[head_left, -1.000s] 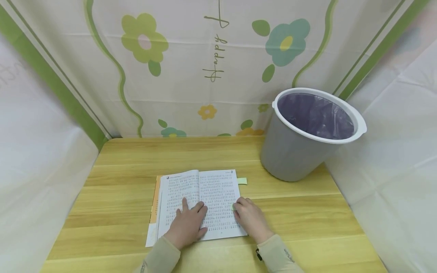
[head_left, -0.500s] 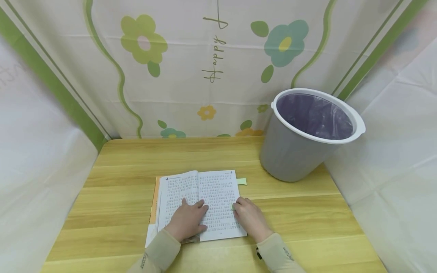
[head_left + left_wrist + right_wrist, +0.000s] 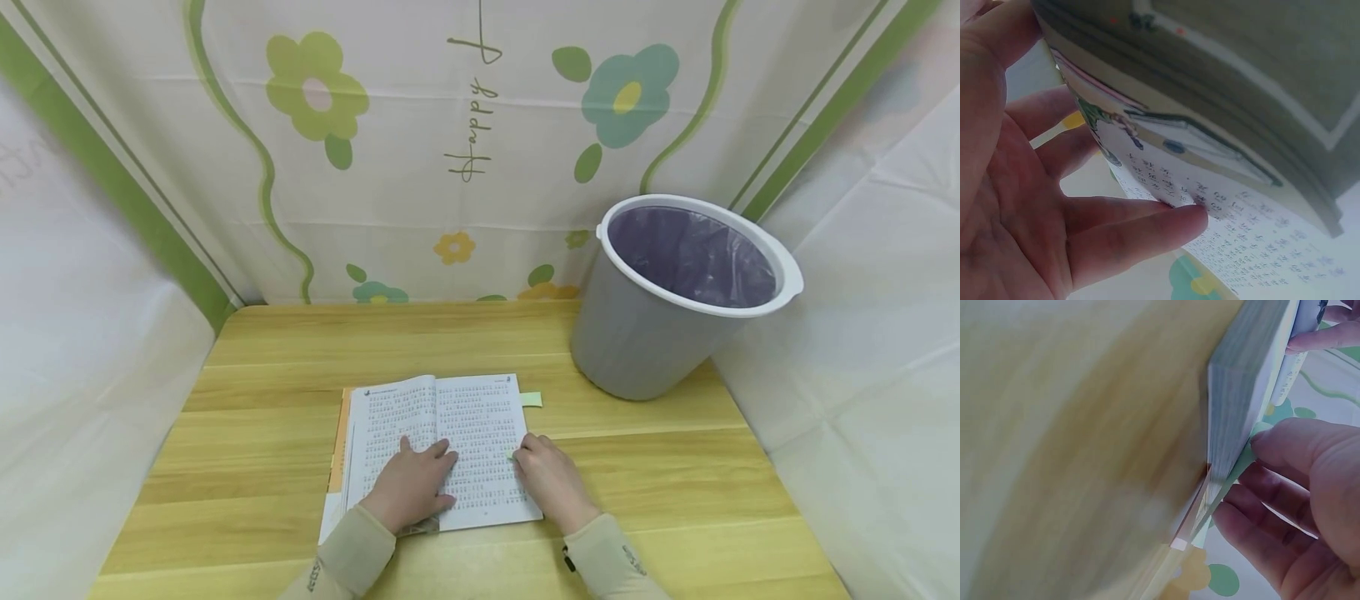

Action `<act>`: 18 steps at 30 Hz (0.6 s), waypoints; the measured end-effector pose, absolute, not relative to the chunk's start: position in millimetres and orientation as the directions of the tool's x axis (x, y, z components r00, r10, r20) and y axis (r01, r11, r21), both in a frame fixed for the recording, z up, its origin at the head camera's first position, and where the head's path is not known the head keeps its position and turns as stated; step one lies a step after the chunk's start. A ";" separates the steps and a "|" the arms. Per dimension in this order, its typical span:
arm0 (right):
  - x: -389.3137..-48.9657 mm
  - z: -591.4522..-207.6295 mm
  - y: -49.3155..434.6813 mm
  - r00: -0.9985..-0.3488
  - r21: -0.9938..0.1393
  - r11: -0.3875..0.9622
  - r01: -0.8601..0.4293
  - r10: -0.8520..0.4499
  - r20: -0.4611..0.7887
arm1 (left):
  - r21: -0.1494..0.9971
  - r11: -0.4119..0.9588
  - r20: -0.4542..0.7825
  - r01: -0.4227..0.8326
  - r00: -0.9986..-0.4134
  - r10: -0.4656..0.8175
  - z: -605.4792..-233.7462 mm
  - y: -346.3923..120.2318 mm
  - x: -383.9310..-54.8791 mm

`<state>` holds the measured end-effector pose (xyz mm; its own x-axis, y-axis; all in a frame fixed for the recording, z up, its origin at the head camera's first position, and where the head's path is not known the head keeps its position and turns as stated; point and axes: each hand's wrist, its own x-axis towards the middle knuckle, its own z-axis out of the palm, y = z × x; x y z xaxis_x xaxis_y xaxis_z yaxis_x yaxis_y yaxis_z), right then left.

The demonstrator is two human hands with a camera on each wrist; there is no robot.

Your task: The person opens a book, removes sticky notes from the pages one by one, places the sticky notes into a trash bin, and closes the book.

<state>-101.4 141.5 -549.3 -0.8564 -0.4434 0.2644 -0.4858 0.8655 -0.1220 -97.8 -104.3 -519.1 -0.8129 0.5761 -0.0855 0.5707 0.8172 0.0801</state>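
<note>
An open book [image 3: 480,417] with printed pages lies on the wooden table. My left hand [image 3: 412,483] rests across the left page and the middle fold, fingers spread and fairly straight. In the left wrist view its fingertips [image 3: 1191,219] touch the printed page. At the right page's outer edge, my right hand [image 3: 555,483] pinches a pale green sticky tab [image 3: 1238,472] between thumb and fingers. Only a sliver of that tab shows in the head view. Higher on the same edge, another green tab [image 3: 531,400] sticks out past the page.
A grey bin [image 3: 637,342] with a white rim and a dark purple liner stands at the table's back right corner. Behind the wooden table [image 3: 300,342] hangs a flower-patterned curtain [image 3: 412,183]. An orange cover edge [image 3: 339,450] shows at the book's left.
My left hand has shifted slightly and the page's lower edge near its wrist has lifted, showing a dark patch. Less of the pinched green tab shows. My right hand has barely moved.
</note>
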 end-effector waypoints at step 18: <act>-102.6 -545.8 145.3 -0.853 -0.147 0.862 -0.485 -0.430 0.295 | 0.096 0.816 -0.087 0.570 -0.812 0.578 -517.6 -104.5 -96.5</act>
<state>-102.6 145.3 -545.8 -0.8531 -0.4301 0.2952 -0.4854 0.8618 -0.1474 -96.5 -104.5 -517.6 -0.8116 0.5778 -0.0868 0.5704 0.8157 0.0963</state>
